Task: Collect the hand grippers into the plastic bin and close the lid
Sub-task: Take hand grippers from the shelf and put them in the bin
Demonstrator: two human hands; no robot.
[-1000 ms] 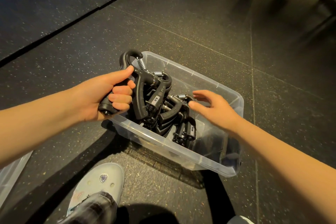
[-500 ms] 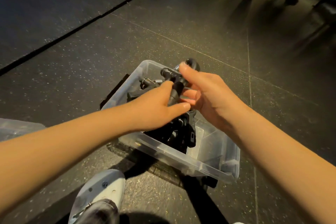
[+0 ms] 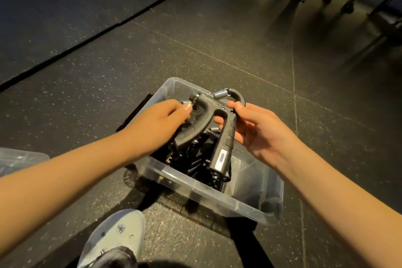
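Held hand gripper (image 3: 214, 115): hanging between the two sets of fingers, its handles pointing down toward what lies beneath them.
Left hand (image 3: 159, 125): fingers curling round the curved handle, clamping it.
Right hand (image 3: 257, 131): thumb and fingers pinching the straight handle just under the top loop.
Change: a second ago the left hand alone was carrying this gripper at the rim while the right was reaching in open-fingered. Now both are sharing it over the middle and turning it handles-down.
Pile (image 3: 191, 154): other hand grippers lying tangled directly below the fingers, inside the plastic bin (image 3: 202, 189).
Lid (image 3: 19, 159): a clear piece, probably the lid, lying well apart from the fingers, out past the left forearm.
Meaning: this gripper is being lined up to nest into the pile. Lowering and letting go are looking next, with the lid step not yet done.
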